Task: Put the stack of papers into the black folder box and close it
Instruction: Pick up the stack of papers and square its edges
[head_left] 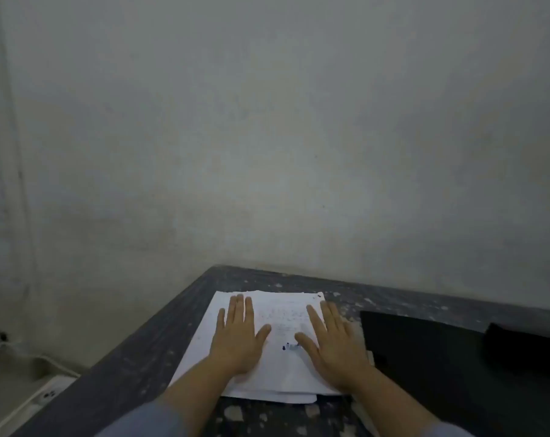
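A stack of white papers (283, 313) with faint handwriting lies flat on the dark table (135, 367). My left hand (237, 339) rests palm down on the stack's left half, fingers spread. On the stack's right half my right hand (333, 345) lies flat as well, its fingers apart. Neither hand grips anything. The black folder box (425, 357) lies on the table just right of the papers, running out of the frame at the right and bottom; whether it is open or shut cannot be told.
The worn table stands against a pale wall (267, 137). Its left edge runs diagonally from the far corner toward the near left. A white power strip (51, 394) and a cable lie on the floor at the lower left.
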